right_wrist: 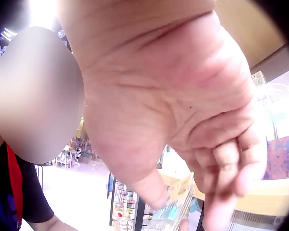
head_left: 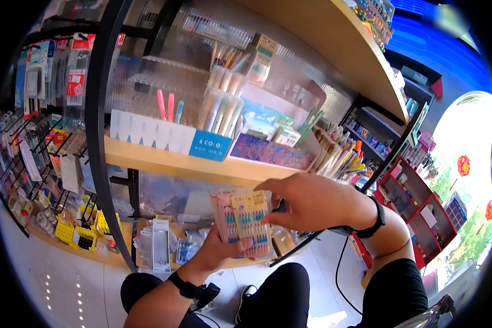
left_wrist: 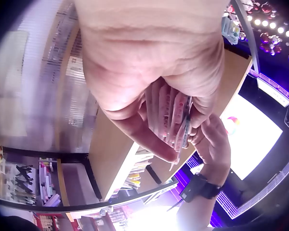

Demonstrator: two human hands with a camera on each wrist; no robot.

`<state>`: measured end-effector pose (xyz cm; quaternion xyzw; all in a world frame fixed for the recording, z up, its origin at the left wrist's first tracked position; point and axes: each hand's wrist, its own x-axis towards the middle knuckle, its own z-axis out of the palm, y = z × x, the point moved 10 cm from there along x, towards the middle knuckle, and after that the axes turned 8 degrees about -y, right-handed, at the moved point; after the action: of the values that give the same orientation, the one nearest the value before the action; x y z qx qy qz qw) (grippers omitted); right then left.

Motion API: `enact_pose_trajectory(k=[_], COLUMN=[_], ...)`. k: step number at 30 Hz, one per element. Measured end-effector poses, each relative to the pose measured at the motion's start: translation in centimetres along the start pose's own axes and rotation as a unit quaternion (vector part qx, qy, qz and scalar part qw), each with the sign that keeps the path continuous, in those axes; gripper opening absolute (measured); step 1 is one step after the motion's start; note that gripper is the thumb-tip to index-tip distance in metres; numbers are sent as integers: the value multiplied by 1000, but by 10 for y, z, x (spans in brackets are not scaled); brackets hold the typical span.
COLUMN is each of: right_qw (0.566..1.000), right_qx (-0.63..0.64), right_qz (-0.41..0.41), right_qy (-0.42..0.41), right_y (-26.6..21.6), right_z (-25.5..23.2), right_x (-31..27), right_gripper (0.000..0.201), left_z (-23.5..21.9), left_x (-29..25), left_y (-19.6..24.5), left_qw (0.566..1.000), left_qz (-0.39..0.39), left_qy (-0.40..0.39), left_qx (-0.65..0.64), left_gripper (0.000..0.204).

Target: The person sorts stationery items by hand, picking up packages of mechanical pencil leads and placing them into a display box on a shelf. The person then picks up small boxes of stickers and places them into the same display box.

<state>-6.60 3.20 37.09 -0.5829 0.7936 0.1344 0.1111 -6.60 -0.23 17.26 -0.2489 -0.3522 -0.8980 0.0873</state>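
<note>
Several flat carded packs (head_left: 250,221) with rows of slim blue, teal and pink items are stacked together in the left hand (head_left: 221,251), its thumb across the lower front. Seen from the left wrist, the left hand (left_wrist: 149,72) grips the packs (left_wrist: 168,115) by their sides, edges showing. The right hand (head_left: 311,202) is at the packs' right side, thumb by the edge and fingers bent loosely above. In the right wrist view the right hand (right_wrist: 168,110) has its fingers spread apart, its thumb at the packs (right_wrist: 176,204); whether it touches them is unclear.
Behind the hands, a wooden shelf (head_left: 191,167) carries pen displays and a blue-and-white box (head_left: 209,145). A lower shelf holds clear packets and a white box (head_left: 160,246). Hanging goods are at left, a red shelf unit (head_left: 415,208) at right. Another person (right_wrist: 31,192) stands nearby.
</note>
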Motion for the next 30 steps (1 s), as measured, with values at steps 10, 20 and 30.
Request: enact_pose_trajectory(k=[10, 20, 30], right_qw=[965, 870, 735], right_qx=[247, 362, 323], right_qz=[-56, -142, -194], right_qy=[62, 304, 564], right_y=[34, 91, 175], right_z=[17, -113, -234], right_x=[22, -15, 10], right_gripper=[28, 22, 25], left_z=[-9, -45, -45], left_x=[-5, -20, -16], left_y=[8, 19, 4], left_qw=[999, 989, 989], left_qz=[28, 67, 17], left_qy=[27, 121, 100], left_qx=[37, 47, 105], left_gripper=[51, 41, 35])
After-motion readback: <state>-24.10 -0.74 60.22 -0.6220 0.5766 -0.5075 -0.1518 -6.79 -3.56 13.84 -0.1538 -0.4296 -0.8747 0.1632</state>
